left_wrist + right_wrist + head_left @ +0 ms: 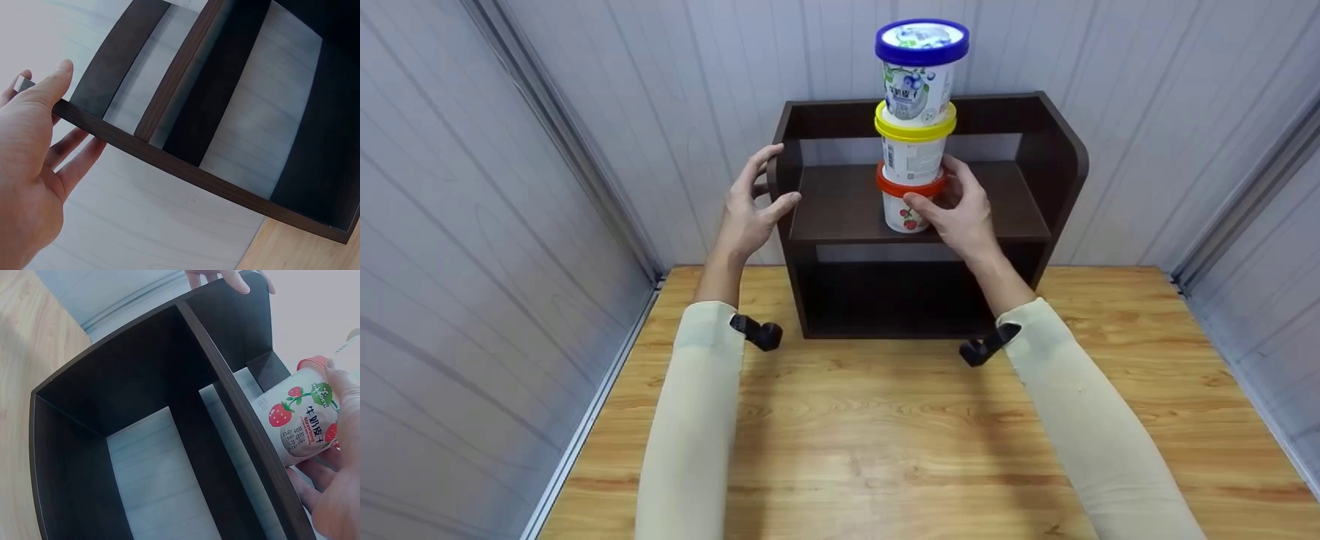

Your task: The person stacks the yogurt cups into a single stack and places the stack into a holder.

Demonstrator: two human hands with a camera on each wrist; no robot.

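Observation:
On the upper board of a dark brown two-tier shelf (840, 206) stands a stack of three paper tubs. The bottom one is a white strawberry tub with a red lid (911, 214). Above it is a tub with a yellow lid (915, 154), and a blueberry tub with a blue lid (919, 86) tops the stack. My right hand (964, 214) holds the strawberry tub near its lid, thumb in front and fingers around the far side, partly hidden. My left hand (750, 217) grips the shelf's left side panel (129, 149), thumb on the inner face and fingers outside.
The shelf stands on a wood-grain floor (847, 435), close to a pale panelled back wall (720, 75). More panelled walls rise at left and right. The shelf's lower compartment (900, 296) is dark inside. A black wrist mount (757, 332) sticks out from each sleeve.

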